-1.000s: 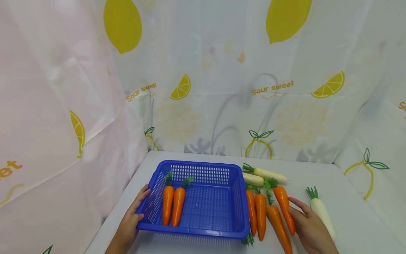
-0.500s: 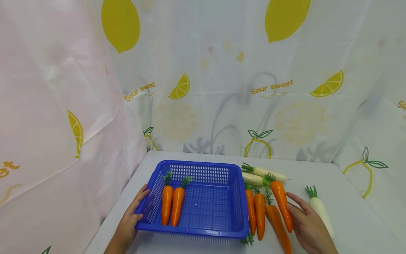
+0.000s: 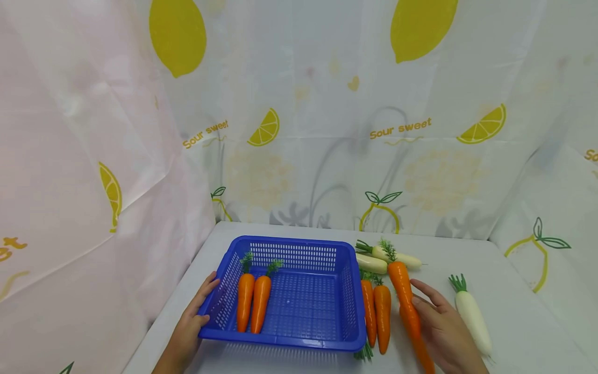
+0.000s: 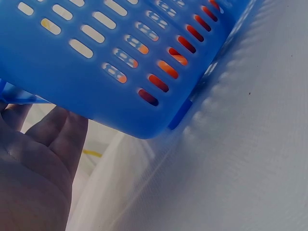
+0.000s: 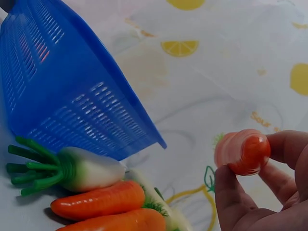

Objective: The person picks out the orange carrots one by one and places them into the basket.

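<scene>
Clock face: 12 lay away from the person, centred on the basket.
Blue basket (image 3: 289,340): sat on the tabletop (image 3: 439,259), its mesh walls rising to a rolled rim.
Left hand (image 3: 189,324): rested against the basket wall at 9 o'clock, fingers mostly extended.
Right hand (image 3: 444,319): pinched the raised carrot (image 3: 403,285) between thumb and fingers, at 3 o'clock outside the basket.
Raised carrot: tilted, leafy top towards 11, tip towards 5; it overlapped the lower carrot (image 3: 424,358), and contact could not be told.
Inside so far: first carrot (image 3: 245,304) and second carrot (image 3: 260,306), side by side towards 9.
Outside, carrots: near carrot (image 3: 369,317) and next carrot (image 3: 383,317) just beside the rim at 3, plus the lower one.
Outside, radishes: rear radish (image 3: 408,261) and pale radish (image 3: 374,264) at 2, lone radish (image 3: 473,319) farther out at 3, leafy radish (image 5: 94,169) tucked beside the basket at 4.
Progress, judged: early, with more vegetables outside than in.
Edges: the rim at 3 stood between raised carrot and basket floor.
Room: basket floor showed widely towards 3; the printed cloth (image 3: 299,156) bordered a narrow tabletop strip at 12.
</scene>
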Motion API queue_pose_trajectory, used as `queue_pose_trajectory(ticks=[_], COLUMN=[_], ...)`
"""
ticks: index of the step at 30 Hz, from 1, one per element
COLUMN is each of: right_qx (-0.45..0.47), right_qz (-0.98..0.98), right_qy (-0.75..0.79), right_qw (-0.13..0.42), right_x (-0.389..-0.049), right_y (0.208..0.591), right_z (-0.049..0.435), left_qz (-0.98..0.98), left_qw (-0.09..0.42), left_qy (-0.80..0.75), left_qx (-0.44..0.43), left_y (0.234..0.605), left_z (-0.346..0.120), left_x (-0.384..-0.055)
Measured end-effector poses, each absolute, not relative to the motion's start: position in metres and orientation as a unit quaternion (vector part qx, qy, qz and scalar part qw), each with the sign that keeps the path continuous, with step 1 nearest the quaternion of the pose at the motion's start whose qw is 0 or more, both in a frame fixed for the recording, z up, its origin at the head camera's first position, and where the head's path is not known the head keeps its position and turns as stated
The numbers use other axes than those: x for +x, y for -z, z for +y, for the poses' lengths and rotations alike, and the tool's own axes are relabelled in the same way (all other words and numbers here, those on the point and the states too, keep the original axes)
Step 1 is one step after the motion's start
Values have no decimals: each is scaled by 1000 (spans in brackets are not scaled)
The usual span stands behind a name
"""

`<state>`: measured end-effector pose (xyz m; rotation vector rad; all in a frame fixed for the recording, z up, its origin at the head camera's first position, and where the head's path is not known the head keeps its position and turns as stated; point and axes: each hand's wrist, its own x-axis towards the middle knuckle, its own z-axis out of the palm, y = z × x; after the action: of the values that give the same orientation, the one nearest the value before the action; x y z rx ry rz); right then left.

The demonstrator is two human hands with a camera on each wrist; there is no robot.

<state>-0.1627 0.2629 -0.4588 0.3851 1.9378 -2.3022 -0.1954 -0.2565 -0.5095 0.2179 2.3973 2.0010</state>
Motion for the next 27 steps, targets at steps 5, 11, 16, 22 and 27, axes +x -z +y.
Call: queue_pose_trajectory(ticks=[5, 11, 16, 22, 27], right_qx=[137, 135, 132, 107, 86], right_qz=[644, 639, 623, 614, 620], right_qy=[750, 756, 769, 780, 777], right_qw=[59, 56, 58, 61, 62], right_x=[-166, -169, -171, -175, -177], right_y=[452, 447, 442, 438, 437], right_z=[251, 236, 226, 214, 205], left_qz=[764, 771, 770, 770, 769], left_qw=[5, 0, 0, 5, 4], left_qy=[-642, -634, -636, -637, -637], left_qx=[68, 59, 58, 51, 52], left_y=[510, 511, 512, 512, 511], left_z=[-256, -255, -256, -256, -256], left_x=[-196, -197, -197, -198, -197])
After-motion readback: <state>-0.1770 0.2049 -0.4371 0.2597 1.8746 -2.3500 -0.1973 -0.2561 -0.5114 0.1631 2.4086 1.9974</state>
